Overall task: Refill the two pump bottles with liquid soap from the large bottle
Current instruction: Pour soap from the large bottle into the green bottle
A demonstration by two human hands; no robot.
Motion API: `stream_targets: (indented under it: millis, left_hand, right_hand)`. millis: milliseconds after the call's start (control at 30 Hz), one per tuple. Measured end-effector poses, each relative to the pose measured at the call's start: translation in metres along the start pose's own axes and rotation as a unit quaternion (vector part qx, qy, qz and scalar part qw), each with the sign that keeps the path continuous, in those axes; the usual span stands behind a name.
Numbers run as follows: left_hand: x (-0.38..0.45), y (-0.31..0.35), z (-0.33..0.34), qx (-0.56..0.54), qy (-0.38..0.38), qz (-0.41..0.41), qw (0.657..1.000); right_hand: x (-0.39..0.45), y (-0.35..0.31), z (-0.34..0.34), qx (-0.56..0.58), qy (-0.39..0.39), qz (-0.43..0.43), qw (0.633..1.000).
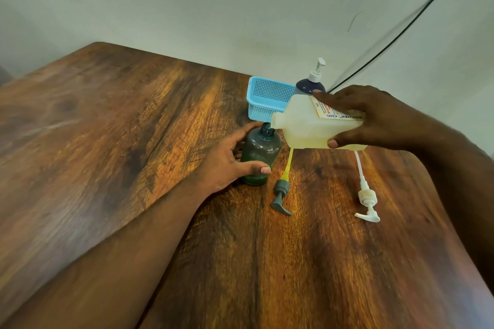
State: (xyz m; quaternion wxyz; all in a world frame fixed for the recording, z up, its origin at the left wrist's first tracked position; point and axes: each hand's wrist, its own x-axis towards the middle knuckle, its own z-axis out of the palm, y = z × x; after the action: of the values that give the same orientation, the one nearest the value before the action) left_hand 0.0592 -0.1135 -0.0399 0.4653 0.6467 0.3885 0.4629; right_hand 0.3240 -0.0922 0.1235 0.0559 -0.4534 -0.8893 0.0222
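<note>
My left hand (230,157) grips a dark green translucent pump bottle (260,153) that stands upright on the wooden table (133,141) with its neck open. My right hand (374,117) holds the large pale bottle (307,125) tipped on its side, its open mouth right at the green bottle's neck. Yellowish liquid lies along the large bottle's lower side. A grey pump head (280,195) with a yellow tube lies on the table beside the green bottle. Further right lies a white pump head (367,201). A dark blue pump bottle (307,85), white pump fitted, stands behind the large bottle.
A light blue plastic basket (267,96) sits near the wall behind the bottles. A black cable (401,32) runs diagonally down the wall at the right. The table's right edge curves close to my right arm.
</note>
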Motion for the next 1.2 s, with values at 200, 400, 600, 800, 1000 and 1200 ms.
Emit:
stream_targets:
  millis: [200,400,600,800,1000,1200]
  left_hand:
    - [-0.002,0.004,0.001,-0.008,-0.003,0.013,1.0]
    - [-0.008,0.016,0.003,-0.042,0.011,0.011,0.999]
    - [-0.006,0.013,0.004,-0.046,0.018,0.007,0.999]
    - [-0.004,0.01,0.002,-0.034,0.024,0.0,0.999]
    - [-0.004,0.011,0.003,-0.034,0.03,0.012,0.999]
    - [-0.007,0.018,0.004,-0.041,0.025,-0.002,0.999]
  right_hand:
    - [0.0,0.001,0.002,0.007,-0.001,0.0,1.0]
    - [0.001,0.001,0.001,0.008,-0.008,0.002,1.0]
    - [0.001,-0.001,-0.001,0.003,-0.014,0.007,1.0]
    - [0.0,0.0,-0.001,0.001,-0.013,0.005,1.0]
    - [0.0,0.0,0.0,0.001,-0.013,0.006,1.0]
    - [0.0,0.001,0.001,0.001,-0.009,0.002,1.0]
